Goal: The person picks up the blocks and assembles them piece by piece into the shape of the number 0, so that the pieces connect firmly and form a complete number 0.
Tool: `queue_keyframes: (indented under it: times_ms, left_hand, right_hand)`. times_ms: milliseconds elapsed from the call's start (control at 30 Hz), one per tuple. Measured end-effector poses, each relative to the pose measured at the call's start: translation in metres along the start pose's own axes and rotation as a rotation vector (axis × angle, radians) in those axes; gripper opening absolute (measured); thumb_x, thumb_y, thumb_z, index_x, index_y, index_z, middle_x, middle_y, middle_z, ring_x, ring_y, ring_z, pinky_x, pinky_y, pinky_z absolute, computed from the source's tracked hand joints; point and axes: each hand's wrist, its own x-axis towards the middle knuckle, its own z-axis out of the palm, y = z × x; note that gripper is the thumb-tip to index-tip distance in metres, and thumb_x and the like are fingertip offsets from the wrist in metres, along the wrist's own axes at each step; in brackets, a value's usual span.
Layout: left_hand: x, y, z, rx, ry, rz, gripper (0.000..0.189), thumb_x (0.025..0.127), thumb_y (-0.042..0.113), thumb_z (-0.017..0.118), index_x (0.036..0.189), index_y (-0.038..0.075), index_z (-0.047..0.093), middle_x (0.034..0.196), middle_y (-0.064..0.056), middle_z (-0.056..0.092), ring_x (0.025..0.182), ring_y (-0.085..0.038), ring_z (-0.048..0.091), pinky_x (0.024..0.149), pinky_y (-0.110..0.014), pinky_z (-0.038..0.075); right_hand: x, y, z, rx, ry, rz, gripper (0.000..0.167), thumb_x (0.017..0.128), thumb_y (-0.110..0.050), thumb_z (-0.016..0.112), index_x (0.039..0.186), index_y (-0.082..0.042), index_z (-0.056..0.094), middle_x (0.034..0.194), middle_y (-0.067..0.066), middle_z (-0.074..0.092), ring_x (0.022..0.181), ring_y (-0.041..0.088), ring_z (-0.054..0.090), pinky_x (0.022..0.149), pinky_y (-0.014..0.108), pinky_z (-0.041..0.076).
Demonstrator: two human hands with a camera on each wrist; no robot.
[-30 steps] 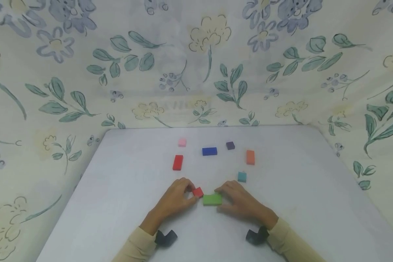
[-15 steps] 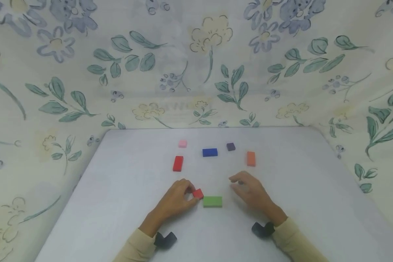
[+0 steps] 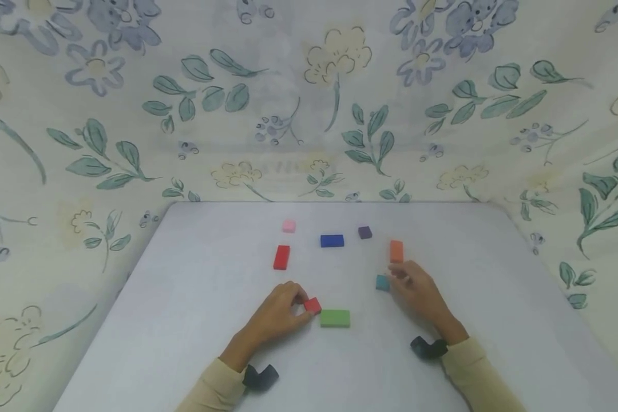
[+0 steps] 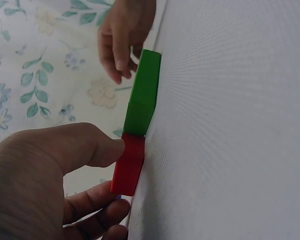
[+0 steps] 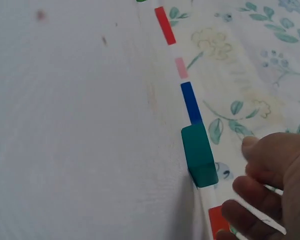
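My left hand (image 3: 277,312) pinches a small red block (image 3: 312,305) between thumb and fingers on the white table. Just right of that block lies a longer green block (image 3: 335,319); in the left wrist view the red block (image 4: 128,165) meets the end of the green block (image 4: 144,92). My right hand (image 3: 421,294) hovers beside a small teal block (image 3: 382,282), with loosely bent fingers and nothing held. The right wrist view shows a gap between the thumb (image 5: 250,145) and the teal block (image 5: 199,155). An orange block (image 3: 396,252) lies just beyond this hand.
Farther back on the white table (image 3: 211,240) lie a long red block (image 3: 281,257), a pink block (image 3: 289,226), a blue block (image 3: 332,241) and a dark purple block (image 3: 365,232). Floral cloth (image 3: 309,114) hangs behind the table and along its sides.
My right hand has let go of the green block and moved right and away from me to the teal block. The left hand stays on the small red block.
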Motion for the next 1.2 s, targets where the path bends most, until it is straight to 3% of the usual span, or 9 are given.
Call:
queue_keyframes:
  times_ms: [133,333,633,1200]
  left_hand:
    - [-0.0013,0.0005,-0.0006,-0.008,-0.014,-0.013,0.022,0.084,0.025,0.076,0.099,0.015,0.063,0.093,0.008,0.059,0.091,-0.009,0.052,0.085,-0.034,0.053]
    - [-0.0012,0.0026,-0.0043,0.01,-0.014,-0.006,0.024,0.084,0.026,0.078,0.1,0.015,0.063,0.094,0.008,0.059,0.09,-0.008,0.052,0.085,-0.033,0.053]
    - [-0.0007,0.0019,-0.0031,0.008,-0.009,-0.001,0.023,0.083,0.024,0.078,0.099,0.016,0.063,0.093,0.008,0.059,0.09,-0.008,0.052,0.084,-0.033,0.052]
    - [-0.0006,0.0011,-0.0003,0.008,-0.008,-0.002,0.022,0.084,0.024,0.077,0.099,0.016,0.063,0.093,0.008,0.058,0.09,-0.008,0.051,0.084,-0.033,0.052]
  right_hand:
    - [-0.0009,0.0002,0.0017,-0.013,-0.068,0.089,0.031,0.095,-0.013,0.066,0.124,-0.003,0.064,0.111,0.008,0.065,0.098,0.02,0.061,0.086,0.038,0.054]
    - [-0.0008,0.0042,0.0057,-0.037,-0.119,0.102,0.038,0.092,-0.02,0.071,0.127,-0.007,0.063,0.114,0.006,0.063,0.099,0.018,0.056,0.087,0.039,0.052]
    - [-0.0001,0.0023,0.0047,-0.059,-0.201,0.15,0.04,0.092,-0.025,0.07,0.128,-0.01,0.062,0.126,0.008,0.064,0.121,0.03,0.056,0.104,0.053,0.047]
    - [-0.0009,0.0055,0.0054,-0.075,-0.217,0.164,0.037,0.093,-0.023,0.07,0.127,-0.011,0.062,0.124,0.007,0.064,0.119,0.028,0.057,0.102,0.051,0.049]
